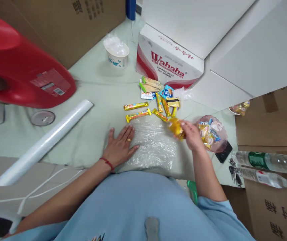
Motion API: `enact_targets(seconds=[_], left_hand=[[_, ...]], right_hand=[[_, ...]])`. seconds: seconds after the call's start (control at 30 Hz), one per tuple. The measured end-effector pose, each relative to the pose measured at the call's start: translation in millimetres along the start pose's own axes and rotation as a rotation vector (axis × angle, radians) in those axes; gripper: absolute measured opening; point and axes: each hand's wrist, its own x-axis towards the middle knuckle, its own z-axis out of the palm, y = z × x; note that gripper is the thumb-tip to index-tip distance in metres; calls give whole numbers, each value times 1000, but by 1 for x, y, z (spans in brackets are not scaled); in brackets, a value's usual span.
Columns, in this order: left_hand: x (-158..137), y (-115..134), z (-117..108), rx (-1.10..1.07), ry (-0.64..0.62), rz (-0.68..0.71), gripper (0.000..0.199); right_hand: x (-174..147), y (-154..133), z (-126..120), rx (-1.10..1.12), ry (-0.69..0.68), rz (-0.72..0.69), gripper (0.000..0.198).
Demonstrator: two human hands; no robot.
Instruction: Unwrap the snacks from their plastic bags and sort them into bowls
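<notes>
"Sorting snacks, was that the step in hand?" my neighbour asked.

"It looked that way to me," I said. "The right hand (pixel 191 133) had its fingers closed round a golden packet (pixel 176 128), a bit blurred, by the right edge of the clear plastic (pixel 151 147). I couldn't tell whether the two touched."

"And the left hand (pixel 120 144)?"

"Nothing in its grasp. It lay palm down, fingers stretched, thumb at the plastic's left edge."

"Where were the other snacks?"

"Several yellow sticks (pixel 135 106) lay just beyond the plastic, near a blue packet (pixel 168 91) and some green-ended packets (pixel 151 83), in front of the Wahaha box (pixel 170 63). More wrapped sweets (pixel 208 134) sat in the pinkish bowl (pixel 223 140), just beside the right wrist."

"So what did the next move call for?"

"My guess was a gentle set-down and loosened right fingers, with the left palm steadying the film against sliding."
</notes>
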Motion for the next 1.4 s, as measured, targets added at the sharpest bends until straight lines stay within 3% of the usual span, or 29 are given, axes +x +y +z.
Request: enact_targets(seconds=[0.07,0.13,0.2,0.3,0.37,0.47,0.57,0.77,0.93,1.03,1.1,1.23,1.4], left_hand=[[0,0,0,-2,-2,-6,76],[1,1,-1,-1,-5,-17,75],[1,3,-2,5,-12,-27,75],[1,4,-4,17,-27,-29,75],[1,5,-5,21,-30,-29,76],[1,4,-5,21,-18,-34,77],[1,4,-6,17,-14,-33,79],[2,6,-6,31,-4,-22,79],[-4,1,-6,-6,15,-19,83],[-22,-10,-14,-40,65,-12,80],[-39,-19,-22,-79,69,84,73],[-65,-33,-27,-184,-75,315,68],[-59,-36,-21,-216,-106,236,37]], right_hand=[[-15,-3,33,189,-272,67,56],[-23,-4,60,133,-365,49,52],[-26,-4,72,-124,-233,-50,49],[-27,-4,68,-466,61,-263,47],[-27,-2,63,-529,28,-444,50],[-25,6,67,-583,-173,-617,57],[-23,15,77,-615,-195,-580,52],[-35,14,82,-518,-39,-619,45],[-45,20,97,-568,-152,-606,51],[-61,36,87,-485,-133,-649,53],[-78,51,69,-381,-137,-728,50],[-111,80,38,-313,-333,-771,44],[-117,97,43,-293,-257,-701,25]])
